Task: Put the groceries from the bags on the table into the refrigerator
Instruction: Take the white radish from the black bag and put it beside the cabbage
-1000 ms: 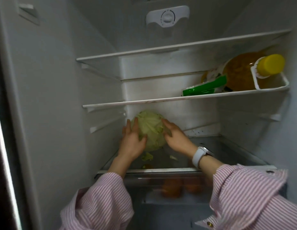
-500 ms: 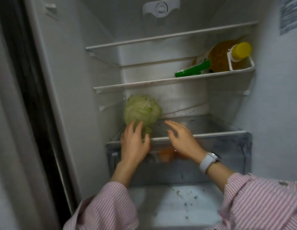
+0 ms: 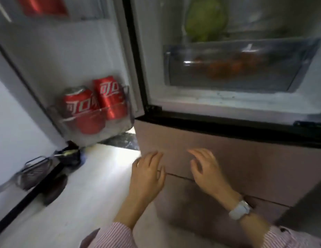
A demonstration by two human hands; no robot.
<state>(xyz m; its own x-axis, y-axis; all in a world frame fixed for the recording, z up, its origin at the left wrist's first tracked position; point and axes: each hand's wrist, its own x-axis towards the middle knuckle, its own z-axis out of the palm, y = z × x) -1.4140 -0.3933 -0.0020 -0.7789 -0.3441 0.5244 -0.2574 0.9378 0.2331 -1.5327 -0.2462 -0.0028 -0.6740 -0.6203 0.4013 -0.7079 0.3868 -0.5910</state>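
Observation:
The refrigerator stands open in front of me. A green cabbage [image 3: 206, 18] rests on the glass shelf above the clear crisper drawer [image 3: 236, 68], which holds blurred orange fruit [image 3: 227, 67]. My left hand [image 3: 149, 174] and my right hand [image 3: 206, 169] hang empty, fingers spread, in front of the pink lower drawer fronts [image 3: 254, 158], well below the cabbage. Neither hand touches anything. The whole view is motion-blurred.
The open fridge door [image 3: 57, 51] at left carries two red cola cans [image 3: 95, 102] in its lower bin and another red item at the top. Dark bags and a wire basket [image 3: 36, 170] lie on the pale floor at left.
Both hands let go of the cabbage, left it on the shelf and drew back downward out of the fridge. The view has swung down toward the floor and lower drawers.

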